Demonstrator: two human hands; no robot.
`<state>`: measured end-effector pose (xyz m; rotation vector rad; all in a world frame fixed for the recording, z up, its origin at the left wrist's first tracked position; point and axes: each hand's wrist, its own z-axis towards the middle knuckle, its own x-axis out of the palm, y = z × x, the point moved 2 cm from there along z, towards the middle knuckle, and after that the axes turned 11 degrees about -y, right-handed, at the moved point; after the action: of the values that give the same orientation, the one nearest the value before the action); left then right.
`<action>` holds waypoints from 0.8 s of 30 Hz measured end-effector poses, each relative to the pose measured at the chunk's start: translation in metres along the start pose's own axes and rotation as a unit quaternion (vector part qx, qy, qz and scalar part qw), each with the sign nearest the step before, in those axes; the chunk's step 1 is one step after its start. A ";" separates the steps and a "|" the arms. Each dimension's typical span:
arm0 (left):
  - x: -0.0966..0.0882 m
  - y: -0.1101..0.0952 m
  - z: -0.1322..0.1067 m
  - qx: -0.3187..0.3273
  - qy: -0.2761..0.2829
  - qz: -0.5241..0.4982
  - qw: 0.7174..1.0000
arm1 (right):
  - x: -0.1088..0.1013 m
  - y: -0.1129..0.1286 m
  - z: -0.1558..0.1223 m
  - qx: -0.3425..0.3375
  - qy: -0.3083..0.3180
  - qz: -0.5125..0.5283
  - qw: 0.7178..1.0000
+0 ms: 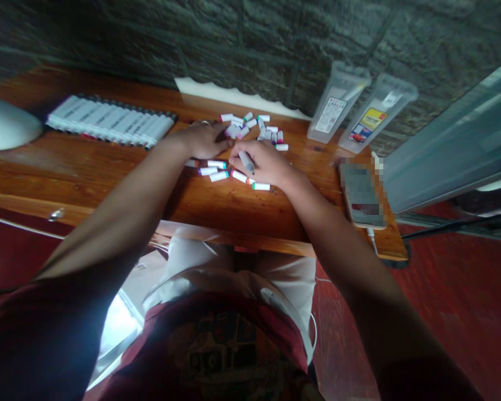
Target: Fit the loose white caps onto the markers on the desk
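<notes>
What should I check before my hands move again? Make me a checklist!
1. Right hand has a grip on the grey marker: ok.
2. Left hand is free: cannot tell; it is low over the table, and its fingertips are hard to see.
3. Small white caps are gathered in one group: not ok; they lie scattered, some beyond the hands and some nearer you.
4. White markers lie side by side: ok.
5. Phone is away from both hands: ok.
</notes>
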<state>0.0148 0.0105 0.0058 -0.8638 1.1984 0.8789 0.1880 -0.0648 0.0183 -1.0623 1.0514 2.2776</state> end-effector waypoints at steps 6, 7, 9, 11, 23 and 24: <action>-0.008 -0.009 -0.012 -0.026 0.007 0.019 0.999 | 0.004 0.000 -0.003 -0.020 -0.023 0.022 0.999; -0.008 -0.009 -0.013 -0.027 0.005 0.021 0.999 | 0.005 0.000 -0.003 -0.024 -0.027 0.025 0.999; -0.008 -0.008 -0.015 -0.040 0.005 0.019 0.999 | 0.006 0.000 -0.003 -0.020 -0.034 0.041 0.998; -0.007 -0.007 -0.016 -0.051 0.003 0.007 0.999 | 0.007 0.001 -0.003 -0.018 -0.037 0.044 0.998; -0.001 -0.009 -0.017 -0.063 0.001 -0.050 0.997 | 0.005 0.005 -0.003 -0.006 -0.033 0.071 0.997; -0.001 -0.009 -0.017 -0.059 0.004 -0.052 0.997 | 0.005 0.004 -0.003 -0.004 -0.033 0.069 0.997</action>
<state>0.0167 -0.0085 0.0051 -1.0156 1.1067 0.8688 0.1833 -0.0693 0.0150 -0.9366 1.1210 2.4096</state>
